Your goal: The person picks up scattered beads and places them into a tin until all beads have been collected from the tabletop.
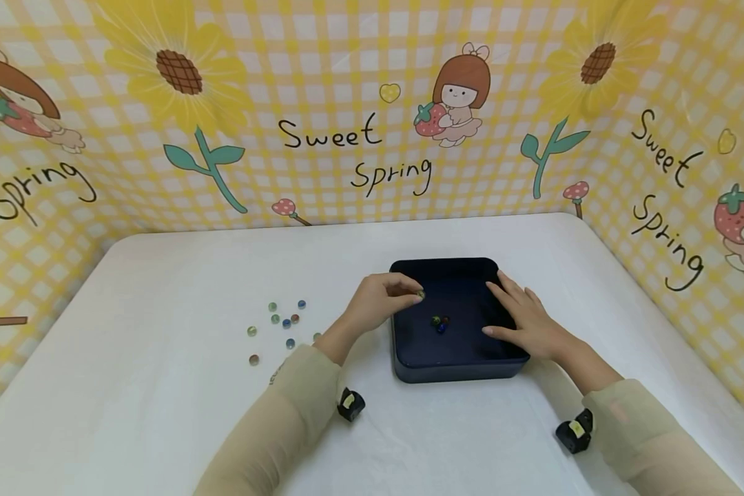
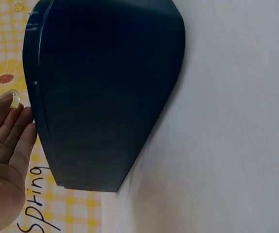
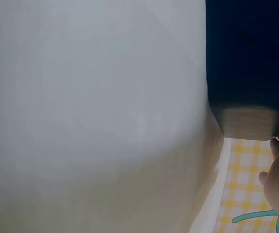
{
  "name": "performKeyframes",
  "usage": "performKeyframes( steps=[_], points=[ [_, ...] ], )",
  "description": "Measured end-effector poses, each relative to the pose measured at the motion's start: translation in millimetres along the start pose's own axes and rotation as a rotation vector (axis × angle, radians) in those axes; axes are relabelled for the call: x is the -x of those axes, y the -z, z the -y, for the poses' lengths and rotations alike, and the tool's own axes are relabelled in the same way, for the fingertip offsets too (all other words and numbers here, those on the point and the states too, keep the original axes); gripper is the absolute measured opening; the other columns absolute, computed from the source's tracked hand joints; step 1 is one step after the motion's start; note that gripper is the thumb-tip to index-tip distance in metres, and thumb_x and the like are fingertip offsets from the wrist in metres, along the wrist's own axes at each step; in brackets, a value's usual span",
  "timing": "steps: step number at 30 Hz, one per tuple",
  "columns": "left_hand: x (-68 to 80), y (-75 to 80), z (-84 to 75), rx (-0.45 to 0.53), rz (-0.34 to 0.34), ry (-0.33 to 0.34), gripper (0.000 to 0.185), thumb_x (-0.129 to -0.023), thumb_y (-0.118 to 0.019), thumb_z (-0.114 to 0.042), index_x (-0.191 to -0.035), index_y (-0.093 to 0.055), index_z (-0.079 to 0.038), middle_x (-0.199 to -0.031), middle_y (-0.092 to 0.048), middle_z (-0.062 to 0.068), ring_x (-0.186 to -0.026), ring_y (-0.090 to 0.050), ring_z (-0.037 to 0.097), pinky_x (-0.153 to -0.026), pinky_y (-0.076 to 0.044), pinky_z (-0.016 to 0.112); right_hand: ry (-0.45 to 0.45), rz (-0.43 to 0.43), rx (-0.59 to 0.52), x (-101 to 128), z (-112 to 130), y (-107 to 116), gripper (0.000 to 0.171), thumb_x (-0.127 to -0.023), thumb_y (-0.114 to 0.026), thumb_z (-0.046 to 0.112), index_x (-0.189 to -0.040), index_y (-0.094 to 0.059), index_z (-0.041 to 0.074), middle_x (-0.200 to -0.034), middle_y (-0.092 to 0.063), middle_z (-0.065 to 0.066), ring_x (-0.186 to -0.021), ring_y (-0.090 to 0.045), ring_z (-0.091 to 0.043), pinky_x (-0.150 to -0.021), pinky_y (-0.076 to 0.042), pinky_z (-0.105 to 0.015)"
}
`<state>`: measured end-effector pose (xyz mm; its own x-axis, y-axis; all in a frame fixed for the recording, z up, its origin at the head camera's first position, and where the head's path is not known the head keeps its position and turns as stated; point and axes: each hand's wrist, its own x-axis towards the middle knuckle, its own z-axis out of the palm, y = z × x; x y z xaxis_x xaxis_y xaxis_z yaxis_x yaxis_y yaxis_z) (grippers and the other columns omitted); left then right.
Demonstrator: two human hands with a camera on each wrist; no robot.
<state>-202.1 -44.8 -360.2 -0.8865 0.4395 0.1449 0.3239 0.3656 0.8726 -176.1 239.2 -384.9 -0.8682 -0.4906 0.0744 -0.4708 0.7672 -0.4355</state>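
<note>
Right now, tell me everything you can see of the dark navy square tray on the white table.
The dark navy square tray has rounded corners and a low raised wall; it looks like matte plastic. It sits flat on the white table, right of centre. Three small glass marbles lie clustered inside. The right hand rests open on its right rim, while the left hand pinches a marble over its left edge.

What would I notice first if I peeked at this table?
Probably the dark blue tray in the middle of the white table, with a few marbles in the tray. The left hand pinches a marble over the tray's left rim, and the right hand rests flat on its right side. More loose marbles lie scattered on the table to the left, and a yellow sunflower cloth stands behind.
</note>
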Motion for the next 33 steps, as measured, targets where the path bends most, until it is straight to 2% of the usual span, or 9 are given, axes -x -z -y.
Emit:
performKeyframes(
  steps=[10,19,30,33],
  points=[
    [-14.6,-15.9,-2.6,-0.028,0.027,-0.016,0.017,-0.079,-0.063,-0.021,-0.094,-0.065,-0.014,-0.086,-0.062,-0.005,-0.077,-0.056,0.006,-0.065,-0.047,0.020,-0.005,0.004,-0.005,0.0,2.4,1.2,0.078,-0.083,-0.054,0.041,-0.137,-0.015,0.003,-0.142,0.001,-0.017,-0.128,-0.002,-0.033,-0.098,0.000,-0.054],
    [-28.6,-23.5,-5.0,-0.076,0.064,0.006,0.016,-0.080,-0.062,-0.021,-0.094,-0.064,-0.014,-0.085,-0.061,-0.007,-0.078,-0.056,0.005,-0.067,-0.046,0.019,-0.018,0.011,-0.009,0.0,3.2,2.0,0.077,-0.083,-0.053,0.041,-0.138,-0.013,0.003,-0.142,0.002,-0.017,-0.128,-0.002,-0.033,-0.098,0.001,-0.053],
    [-45.9,-29.8,-4.9,-0.239,0.171,0.024,0.014,-0.080,-0.062,-0.018,-0.094,-0.064,-0.014,-0.087,-0.062,-0.007,-0.079,-0.056,0.004,-0.065,-0.045,0.017,-0.035,0.024,-0.014,-0.3,3.2,1.6,0.078,-0.083,-0.052,0.043,-0.138,-0.013,0.004,-0.142,0.003,-0.017,-0.128,-0.001,-0.032,-0.098,0.002,-0.052],
    [-48.2,-33.8,-3.4,-0.318,0.202,0.009,0.015,-0.081,-0.061,-0.016,-0.095,-0.064,-0.012,-0.087,-0.062,-0.006,-0.079,-0.056,0.004,-0.065,-0.045,0.015,-0.036,0.024,-0.016,-0.1,2.8,1.7,0.078,-0.083,-0.052,0.043,-0.138,-0.013,0.004,-0.142,0.003,-0.017,-0.128,-0.001,-0.032,-0.098,0.002,-0.052]
  ],
)
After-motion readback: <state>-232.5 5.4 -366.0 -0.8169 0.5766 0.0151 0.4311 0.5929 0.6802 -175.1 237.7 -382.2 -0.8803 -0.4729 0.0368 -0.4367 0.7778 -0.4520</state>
